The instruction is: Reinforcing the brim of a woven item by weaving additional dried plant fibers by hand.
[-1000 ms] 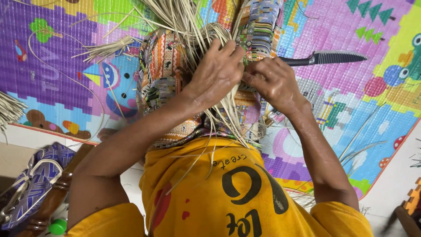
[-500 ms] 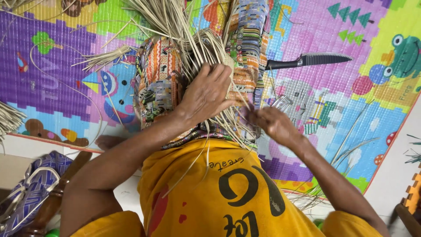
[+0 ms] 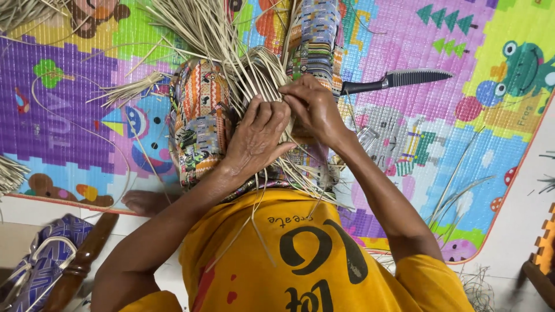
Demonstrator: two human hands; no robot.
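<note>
Straw strands [image 3: 231,46], pale and flat, fan out from upper centre of the frame and gather into a tight bunch at centre, over the person's lap in patterned cloth [image 3: 199,115]. Left hand [image 3: 257,136] is curled around the bunch from below, fingers closed on the strands, thumb side toward the body. Right hand [image 3: 312,107] sits just above and touching it, fingertips pinched narrow on what looks like a single strand or a few; the crossing point itself is hidden under the knuckles, so I cannot tell how many.

Loose ends trail down over the yellow shirt [image 3: 300,260] at the bottom of the frame. A smaller straw bundle [image 3: 130,89] lies at left on the colourful play mat [image 3: 462,144]. A dark-handled knife [image 3: 399,80], blade ridged, lies on the mat to the upper right, near the right hand but apart from it.

Judgement on doing the step well: left hand should hold the bunch firm and steady so the worked part does not slacken; right hand should pick one strand cleanly, keep it flat and untwisted, and draw it snug against its neighbours. Keeping the trailing ends clear of the pinch would help avoid snagging.
</note>
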